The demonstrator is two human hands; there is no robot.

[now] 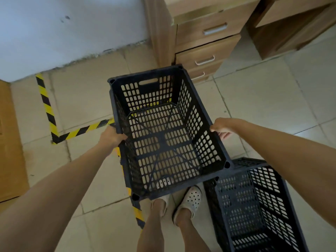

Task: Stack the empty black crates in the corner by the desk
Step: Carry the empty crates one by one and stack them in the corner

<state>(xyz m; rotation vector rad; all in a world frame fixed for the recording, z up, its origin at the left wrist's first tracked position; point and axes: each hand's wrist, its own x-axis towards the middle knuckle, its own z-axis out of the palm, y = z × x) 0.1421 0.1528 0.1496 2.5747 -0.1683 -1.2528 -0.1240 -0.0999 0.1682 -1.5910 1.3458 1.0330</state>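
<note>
Above the tiled floor [263, 99], just short of the wooden drawer unit [203, 51]: empty black crate [163, 135] held level, left hand [111, 137] clamped on its left rim, right hand [221, 127] closed over the right rim. Beside the feet, at right: second black crate [254, 206] resting on the floor. Crossing beneath, yellow-black hazard tape [47, 106].

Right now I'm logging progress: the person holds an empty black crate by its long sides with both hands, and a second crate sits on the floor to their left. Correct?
Not quite. The head view shows the second crate on the floor to their right, not left. The rest holds: left hand and right hand grip the long sides of the empty held crate.
</note>
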